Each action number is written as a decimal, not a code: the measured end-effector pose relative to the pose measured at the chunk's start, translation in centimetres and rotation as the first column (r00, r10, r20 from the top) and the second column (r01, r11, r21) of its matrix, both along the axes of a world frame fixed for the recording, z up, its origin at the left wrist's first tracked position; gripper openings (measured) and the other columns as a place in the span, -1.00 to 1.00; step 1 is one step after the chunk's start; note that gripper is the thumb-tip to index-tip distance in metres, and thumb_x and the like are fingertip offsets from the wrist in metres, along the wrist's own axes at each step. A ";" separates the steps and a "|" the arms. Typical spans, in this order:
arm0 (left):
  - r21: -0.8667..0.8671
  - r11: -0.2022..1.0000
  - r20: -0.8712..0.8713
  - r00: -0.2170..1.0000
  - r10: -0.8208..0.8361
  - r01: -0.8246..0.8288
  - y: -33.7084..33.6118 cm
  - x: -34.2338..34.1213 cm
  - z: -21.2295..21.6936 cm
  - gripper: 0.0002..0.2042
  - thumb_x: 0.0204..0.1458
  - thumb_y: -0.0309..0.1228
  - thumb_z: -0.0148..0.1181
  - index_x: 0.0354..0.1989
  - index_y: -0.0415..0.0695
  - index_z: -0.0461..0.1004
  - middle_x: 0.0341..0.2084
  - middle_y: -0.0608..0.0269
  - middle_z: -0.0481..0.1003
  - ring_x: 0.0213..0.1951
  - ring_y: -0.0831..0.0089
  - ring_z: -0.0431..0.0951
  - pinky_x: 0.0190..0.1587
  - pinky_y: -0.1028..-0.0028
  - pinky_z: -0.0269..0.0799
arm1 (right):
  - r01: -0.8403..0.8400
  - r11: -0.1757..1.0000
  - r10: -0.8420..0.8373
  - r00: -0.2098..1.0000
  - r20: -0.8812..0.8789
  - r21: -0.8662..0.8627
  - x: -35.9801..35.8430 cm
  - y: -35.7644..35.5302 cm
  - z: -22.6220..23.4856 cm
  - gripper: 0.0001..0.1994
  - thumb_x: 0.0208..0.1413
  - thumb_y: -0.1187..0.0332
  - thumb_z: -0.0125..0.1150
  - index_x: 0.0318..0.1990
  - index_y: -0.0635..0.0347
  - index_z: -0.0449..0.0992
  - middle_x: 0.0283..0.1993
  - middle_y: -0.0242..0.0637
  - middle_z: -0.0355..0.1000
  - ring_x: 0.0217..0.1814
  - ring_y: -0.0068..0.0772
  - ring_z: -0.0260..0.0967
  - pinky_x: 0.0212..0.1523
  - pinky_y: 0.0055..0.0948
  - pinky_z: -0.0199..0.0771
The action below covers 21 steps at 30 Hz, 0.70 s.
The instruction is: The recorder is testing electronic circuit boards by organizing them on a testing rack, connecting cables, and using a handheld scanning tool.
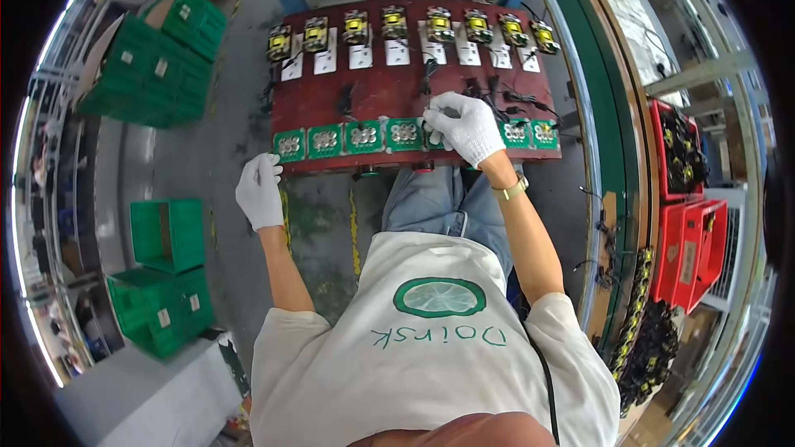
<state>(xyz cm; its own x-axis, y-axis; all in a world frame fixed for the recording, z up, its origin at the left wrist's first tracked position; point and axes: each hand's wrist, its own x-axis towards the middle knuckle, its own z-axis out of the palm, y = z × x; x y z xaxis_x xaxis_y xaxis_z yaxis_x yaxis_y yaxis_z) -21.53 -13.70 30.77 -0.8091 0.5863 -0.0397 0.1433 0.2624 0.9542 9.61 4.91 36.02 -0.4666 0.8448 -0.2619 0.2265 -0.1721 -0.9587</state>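
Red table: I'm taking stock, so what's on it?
Yellow-and-black components, white plates, black cables and a row of green circuit boards. The gloved right hand covers part of that row; what lies beneath cannot be seen.

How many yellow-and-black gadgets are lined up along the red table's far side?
8: the gadgets form one row on the red table, four left of its middle and four right. None there look hidden.

Eight yellow-cored circuit assemblies line the far side of one dark-red bench, with eight white plates just nearer. Along its near edge at least seven green boards show, some hidden. There are two gloved hands, one left hand and one right hand.
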 end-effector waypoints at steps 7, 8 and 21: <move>0.022 0.996 0.094 0.992 0.085 -0.087 -1.6 -2.4 -2.0 -0.74 0.38 -0.36 0.14 0.02 -0.28 0.62 -0.19 0.17 0.72 -0.26 0.53 0.65 -0.18 0.55 0.53 | 0.030 0.991 -0.034 0.999 0.032 0.127 -2.7 -0.1 -2.6 -0.86 0.26 0.49 0.30 -0.10 0.36 0.63 -0.37 -0.28 0.62 -0.54 -0.58 0.45 -0.52 -0.59 0.45; 0.025 0.996 0.063 0.994 0.084 -0.086 -1.6 -2.7 -2.0 -0.74 0.38 -0.36 0.14 0.02 -0.28 0.62 -0.19 0.17 0.72 -0.26 0.53 0.65 -0.18 0.55 0.53 | -0.002 0.991 0.001 1.000 0.003 0.134 -2.8 -0.1 -2.7 -0.86 0.26 0.49 0.30 -0.10 0.36 0.63 -0.37 -0.28 0.62 -0.54 -0.58 0.45 -0.52 -0.59 0.45; 0.190 0.981 0.078 0.996 -0.042 0.027 7.2 -13.6 -7.2 -0.55 0.39 -0.20 0.14 0.38 -0.09 0.43 0.31 0.19 0.47 0.30 0.33 0.43 0.32 0.26 0.35 | -0.122 0.513 -0.058 0.983 0.176 0.849 -3.9 -0.4 -4.4 -0.89 0.20 0.49 0.30 -0.15 0.30 0.63 -0.43 -0.30 0.60 -0.61 -0.50 0.41 -0.51 -0.48 0.42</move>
